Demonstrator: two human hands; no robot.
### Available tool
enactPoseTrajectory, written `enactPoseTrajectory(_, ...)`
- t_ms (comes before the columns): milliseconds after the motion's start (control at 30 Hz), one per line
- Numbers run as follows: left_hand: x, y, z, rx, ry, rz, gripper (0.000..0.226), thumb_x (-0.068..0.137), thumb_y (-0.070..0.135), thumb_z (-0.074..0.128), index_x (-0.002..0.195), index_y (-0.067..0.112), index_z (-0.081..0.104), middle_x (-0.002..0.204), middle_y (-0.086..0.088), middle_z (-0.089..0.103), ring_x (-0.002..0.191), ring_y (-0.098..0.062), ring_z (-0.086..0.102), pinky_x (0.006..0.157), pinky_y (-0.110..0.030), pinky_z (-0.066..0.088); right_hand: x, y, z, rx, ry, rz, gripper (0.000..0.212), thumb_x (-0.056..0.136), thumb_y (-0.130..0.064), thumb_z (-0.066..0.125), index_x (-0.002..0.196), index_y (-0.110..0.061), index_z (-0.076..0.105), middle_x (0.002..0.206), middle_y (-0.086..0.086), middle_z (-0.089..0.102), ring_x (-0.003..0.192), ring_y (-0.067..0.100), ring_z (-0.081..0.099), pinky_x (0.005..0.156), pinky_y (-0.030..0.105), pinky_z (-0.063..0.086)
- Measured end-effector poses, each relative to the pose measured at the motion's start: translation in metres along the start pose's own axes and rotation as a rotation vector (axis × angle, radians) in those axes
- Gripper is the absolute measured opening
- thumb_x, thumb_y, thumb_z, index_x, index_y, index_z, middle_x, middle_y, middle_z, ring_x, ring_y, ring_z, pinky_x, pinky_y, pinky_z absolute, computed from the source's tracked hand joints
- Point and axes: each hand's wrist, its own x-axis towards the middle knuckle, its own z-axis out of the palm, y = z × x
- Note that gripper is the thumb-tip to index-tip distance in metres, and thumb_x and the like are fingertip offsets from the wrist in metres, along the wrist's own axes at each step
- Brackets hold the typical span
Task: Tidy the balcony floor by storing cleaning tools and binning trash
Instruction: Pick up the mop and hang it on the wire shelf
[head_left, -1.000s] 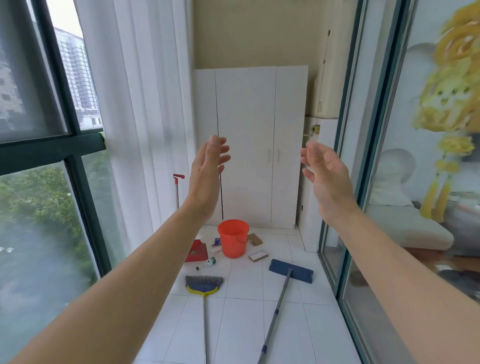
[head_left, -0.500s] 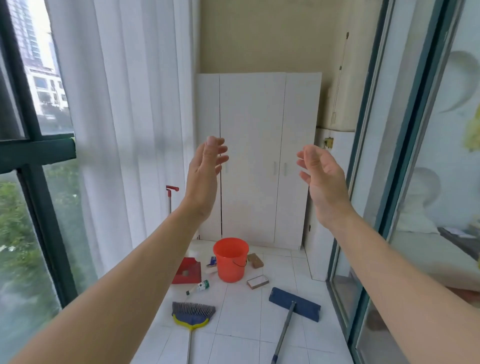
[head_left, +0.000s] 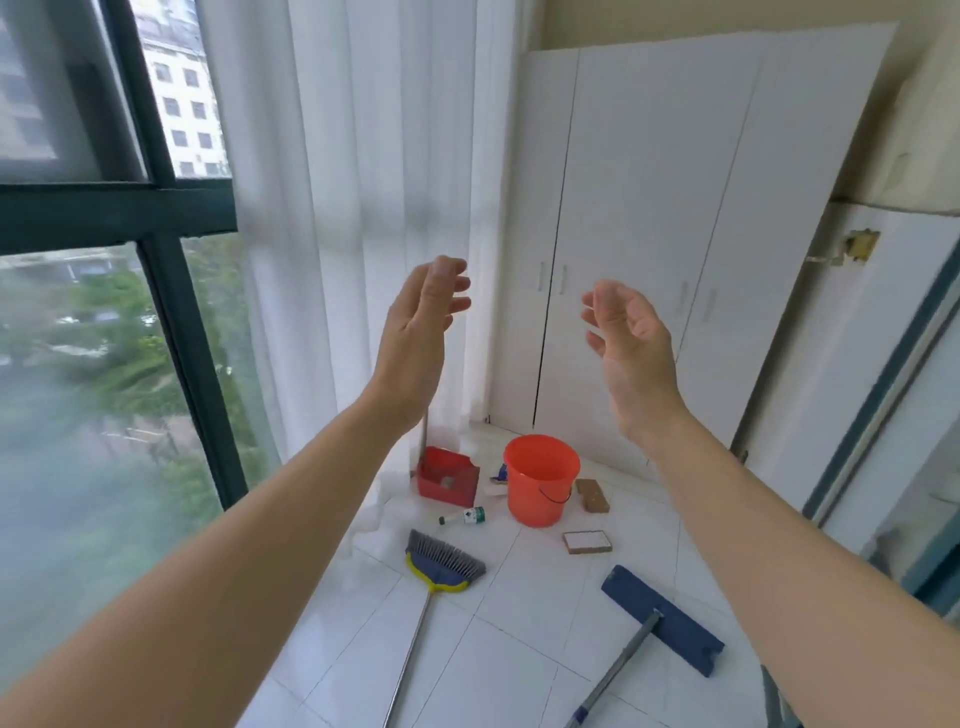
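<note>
My left hand (head_left: 418, 332) and my right hand (head_left: 631, 343) are raised in front of me, palms facing each other, fingers apart and empty. Far below them, on the white tiled floor, stands an orange bucket (head_left: 540, 480). A red dustpan (head_left: 448, 475) stands left of it. A broom (head_left: 441, 564) with grey bristles lies in front, its handle pointing toward me. A blue flat mop (head_left: 662, 618) lies at the right. A small bottle (head_left: 465, 516), two sponge blocks (head_left: 591, 494) (head_left: 587, 541) and a small blue-and-white item (head_left: 500, 475) lie around the bucket.
A white cupboard (head_left: 649, 234) with closed doors stands at the far end. White curtains (head_left: 353, 208) hang along the dark-framed window (head_left: 171, 291) on the left. A sliding glass door frame (head_left: 878, 395) runs down the right side. White crumpled material (head_left: 379, 519) lies by the curtain's foot.
The view has tilted down and to the left, bringing more floor into sight. Both hands stay raised and empty, now slightly closer together.
</note>
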Motion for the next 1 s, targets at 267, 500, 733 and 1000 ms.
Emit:
enactPoseTrajectory(267,0.001,-0.045,0.039,0.082,0.128,-0.037,0.038,0.09,0.052,0.036,0.106,0.027,0.06,0.102,0.011,0.065,0.104,-0.014,0.062,0.094,-0.028,0.046,0.041,0.049,-0.027,0.026,-0.168,0.058,0.072,0.067,-0.064,0.054,0.12,-0.016,0.056,0.12,-0.004,0.061,0.117,0.01,0.055,0.107,0.036,0.041)
enactPoseTrajectory(500,-0.016,-0.109,0.024,0.172,0.179,-0.145,0.042,0.091,0.053,0.036,0.112,0.025,0.058,0.113,0.001,0.063,0.105,-0.015,0.062,0.089,-0.026,0.045,0.025,0.117,-0.012,0.042,-0.239,0.164,0.079,0.059,-0.066,0.056,0.118,-0.014,0.056,0.109,-0.01,0.061,0.11,0.006,0.057,0.104,0.03,0.043)
enactPoseTrajectory(733,-0.068,-0.21,-0.008,0.206,0.189,-0.239,0.039,0.088,0.055,0.037,0.106,0.029,0.06,0.107,0.006,0.064,0.101,-0.011,0.063,0.082,-0.02,0.043,-0.031,0.23,-0.004,0.017,-0.245,0.253,0.078,0.06,-0.068,0.057,0.118,-0.017,0.056,0.107,-0.013,0.063,0.098,-0.007,0.059,0.084,0.011,0.047)
enactPoseTrajectory(1000,-0.17,-0.382,-0.046,0.202,0.206,-0.369,0.035,0.087,0.057,0.04,0.101,0.033,0.062,0.101,0.01,0.065,0.094,-0.007,0.064,0.08,-0.021,0.044,-0.122,0.409,-0.006,-0.006,-0.27,0.318,0.064,0.077,-0.052,0.057,0.123,-0.007,0.054,0.105,-0.006,0.06,0.076,-0.016,0.055,0.073,0.006,0.044)
